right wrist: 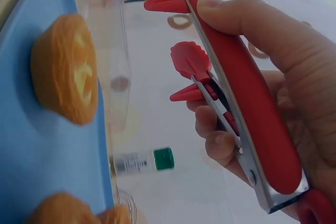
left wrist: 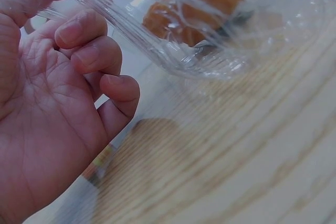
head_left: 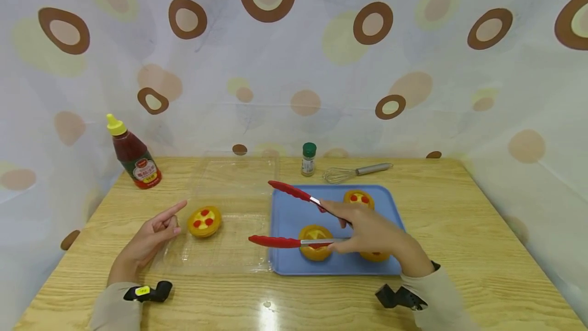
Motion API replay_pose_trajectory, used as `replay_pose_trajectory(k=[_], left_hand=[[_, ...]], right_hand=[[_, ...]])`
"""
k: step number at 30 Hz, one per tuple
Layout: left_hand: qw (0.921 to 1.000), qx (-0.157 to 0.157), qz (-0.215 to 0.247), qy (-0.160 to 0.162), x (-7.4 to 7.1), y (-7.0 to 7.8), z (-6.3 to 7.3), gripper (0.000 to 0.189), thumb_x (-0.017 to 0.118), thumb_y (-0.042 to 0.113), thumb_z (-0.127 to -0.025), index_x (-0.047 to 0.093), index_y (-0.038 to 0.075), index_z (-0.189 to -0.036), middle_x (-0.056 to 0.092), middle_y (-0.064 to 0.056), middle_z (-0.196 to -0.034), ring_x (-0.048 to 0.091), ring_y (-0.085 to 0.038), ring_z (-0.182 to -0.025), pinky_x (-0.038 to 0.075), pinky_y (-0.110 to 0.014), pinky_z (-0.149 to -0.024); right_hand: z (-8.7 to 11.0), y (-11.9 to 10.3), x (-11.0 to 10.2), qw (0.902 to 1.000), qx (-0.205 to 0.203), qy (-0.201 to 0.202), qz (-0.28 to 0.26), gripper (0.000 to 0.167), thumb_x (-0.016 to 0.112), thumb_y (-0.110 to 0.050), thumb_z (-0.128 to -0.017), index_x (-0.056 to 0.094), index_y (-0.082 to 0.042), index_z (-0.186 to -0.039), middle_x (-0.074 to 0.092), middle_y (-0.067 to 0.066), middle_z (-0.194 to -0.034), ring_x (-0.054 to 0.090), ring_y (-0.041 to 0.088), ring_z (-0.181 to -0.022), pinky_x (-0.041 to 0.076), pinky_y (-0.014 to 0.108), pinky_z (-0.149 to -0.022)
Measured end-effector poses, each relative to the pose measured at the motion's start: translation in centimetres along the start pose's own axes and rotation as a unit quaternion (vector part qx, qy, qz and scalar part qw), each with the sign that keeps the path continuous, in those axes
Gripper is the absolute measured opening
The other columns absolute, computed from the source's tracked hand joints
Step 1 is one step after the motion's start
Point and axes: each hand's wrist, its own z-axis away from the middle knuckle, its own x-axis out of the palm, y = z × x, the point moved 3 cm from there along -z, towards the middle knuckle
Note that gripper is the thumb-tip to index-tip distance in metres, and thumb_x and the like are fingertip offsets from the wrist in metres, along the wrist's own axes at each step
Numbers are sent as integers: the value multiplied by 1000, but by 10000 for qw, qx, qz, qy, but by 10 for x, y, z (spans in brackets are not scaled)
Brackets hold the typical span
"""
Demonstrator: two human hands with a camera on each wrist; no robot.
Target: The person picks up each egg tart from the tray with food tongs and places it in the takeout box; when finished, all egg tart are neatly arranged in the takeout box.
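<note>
My right hand (head_left: 367, 229) grips red-tipped metal tongs (head_left: 280, 242), whose arms stand spread over the blue tray (head_left: 285, 264). Beneath the lower arm lies an egg tart (head_left: 316, 254); another tart (head_left: 358, 197) sits at the back of the tray, and a third (head_left: 374, 256) is partly hidden by my hand. At the left wall of a clear plastic container (head_left: 229, 254) is my left hand (head_left: 149, 241), index finger stretched out. Its thumb shows through the plastic while the other fingers curl outside, holding the wall. Inside the container sits one tart with red pieces (head_left: 204, 221).
The container's raised clear lid (head_left: 236, 172) leans back behind it. A ketchup bottle (head_left: 135, 160) stands at the back left. Behind the tray are a green-capped spice jar (head_left: 309, 160) and a whisk (head_left: 358, 172). A patterned cloth (head_left: 294, 65) hangs along the back.
</note>
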Motion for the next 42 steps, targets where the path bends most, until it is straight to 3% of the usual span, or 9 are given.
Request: replay_pose_trajectory(k=[3,11,15,21,28,42], left_hand=[[10000,23,15,20,1,1,0,56,40,-12,-95,30,3,-148,26,-4,-80,29,-16,-70,22,-34,-67],[9999,48,136,-2,0,0,0,56,39,-13,-95,29,3,-148,26,-4,-80,28,-16,-71,31,-28,-65],[10000,19,72,46,1,1,0,56,40,-12,-95,29,2,-148,26,-4,-80,27,-17,-70,24,-33,-66],[10000,51,-20,75,2,2,0,55,41,-12,-95,28,-1,-147,27,-5,-80,27,-18,-69,22,-34,-66],[9999,135,-39,26,1,1,0,54,40,-12,-95,24,-6,-146,27,-5,-79,27,-18,-69,23,-34,-64],[9999,91,58,15,-1,-1,0,56,40,-13,-94,28,-1,-147,28,-3,-79,30,-14,-70,24,-33,-66]], right_hand=[[13,10,-6,9998,186,73,-32,80,76,-36,-78,41,-4,-143,42,-6,-75,38,5,-64,33,20,-50],[41,32,-18,9982,478,351,89,80,78,-33,-76,43,-2,-141,49,2,-79,41,9,-62,36,20,-50],[48,42,-20,9979,343,527,186,78,79,-31,-76,45,-1,-139,48,-2,-77,38,4,-60,35,20,-48],[58,53,-28,9973,238,649,249,78,80,-27,-75,45,0,-139,41,-7,-71,33,1,-57,31,18,-47],[73,66,-37,9954,405,779,381,74,80,-27,-75,48,3,-136,40,-10,-70,30,0,-55,30,19,-47],[95,100,-51,9918,876,762,526,74,81,-31,-74,51,1,-134,45,-7,-70,34,2,-55,29,21,-46]])
